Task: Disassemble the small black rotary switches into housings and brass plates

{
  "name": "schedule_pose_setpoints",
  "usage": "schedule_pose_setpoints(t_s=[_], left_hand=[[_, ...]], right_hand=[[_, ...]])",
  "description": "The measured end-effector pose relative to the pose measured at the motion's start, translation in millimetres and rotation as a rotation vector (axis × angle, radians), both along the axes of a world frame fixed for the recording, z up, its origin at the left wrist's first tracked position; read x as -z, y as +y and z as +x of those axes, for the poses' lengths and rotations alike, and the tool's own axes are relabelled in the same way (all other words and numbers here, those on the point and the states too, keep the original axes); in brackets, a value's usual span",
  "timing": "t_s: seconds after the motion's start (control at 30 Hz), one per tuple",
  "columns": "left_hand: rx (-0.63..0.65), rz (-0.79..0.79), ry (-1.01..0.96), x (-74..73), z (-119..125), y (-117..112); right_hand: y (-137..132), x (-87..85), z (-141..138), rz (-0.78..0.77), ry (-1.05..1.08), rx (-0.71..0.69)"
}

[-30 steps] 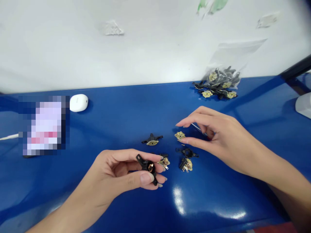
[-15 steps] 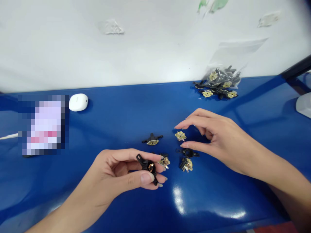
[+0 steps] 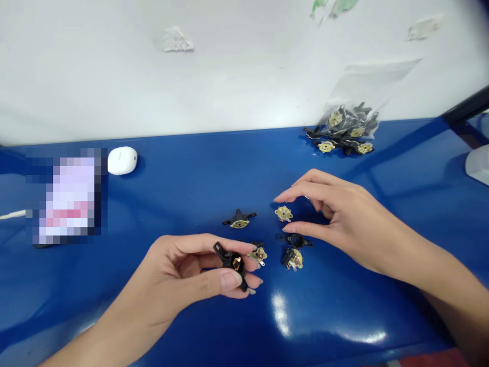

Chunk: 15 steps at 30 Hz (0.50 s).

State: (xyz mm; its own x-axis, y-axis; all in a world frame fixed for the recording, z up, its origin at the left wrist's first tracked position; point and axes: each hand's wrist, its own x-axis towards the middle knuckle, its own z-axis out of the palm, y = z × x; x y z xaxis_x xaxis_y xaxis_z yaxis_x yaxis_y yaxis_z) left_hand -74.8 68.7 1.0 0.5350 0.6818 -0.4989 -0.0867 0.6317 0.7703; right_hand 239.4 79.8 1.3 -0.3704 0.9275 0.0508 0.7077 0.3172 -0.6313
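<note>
My left hand [image 3: 198,270] is closed on a small black plastic part with a brass contact [image 3: 232,262], pinched between thumb and fingertips just above the blue table [image 3: 183,178]. My right hand [image 3: 336,219] hovers over the loose parts, thumb and forefinger spread apart on either side of a brass disc [image 3: 283,213]. The thumb tip is next to a black ring-shaped part [image 3: 295,239]. A thin silvery glint shows under the right fingers; I cannot tell whether it is held. Three more black-and-brass parts [image 3: 239,220] [image 3: 259,253] [image 3: 293,259] lie between my hands.
A clear plastic bag with several black and brass parts [image 3: 346,133] leans against the white wall at the back right. A white oval case [image 3: 122,160] and a blurred-out object [image 3: 64,196] sit at the left. A white thing [image 3: 479,165] is at the right edge.
My right hand has drawn slightly back and down, its thumb sliding from the brass disc toward the black ring part. The left hand has kept still with its part.
</note>
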Motion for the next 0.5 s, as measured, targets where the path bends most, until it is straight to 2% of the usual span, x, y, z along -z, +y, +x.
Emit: schedule_pose_setpoints(t_s=[0.5], left_hand=[[0.004,0.004,-0.003,2.0,-2.6,-1.4]], right_hand=[[-0.9,-1.6,-0.7,0.021,-0.013,0.023]])
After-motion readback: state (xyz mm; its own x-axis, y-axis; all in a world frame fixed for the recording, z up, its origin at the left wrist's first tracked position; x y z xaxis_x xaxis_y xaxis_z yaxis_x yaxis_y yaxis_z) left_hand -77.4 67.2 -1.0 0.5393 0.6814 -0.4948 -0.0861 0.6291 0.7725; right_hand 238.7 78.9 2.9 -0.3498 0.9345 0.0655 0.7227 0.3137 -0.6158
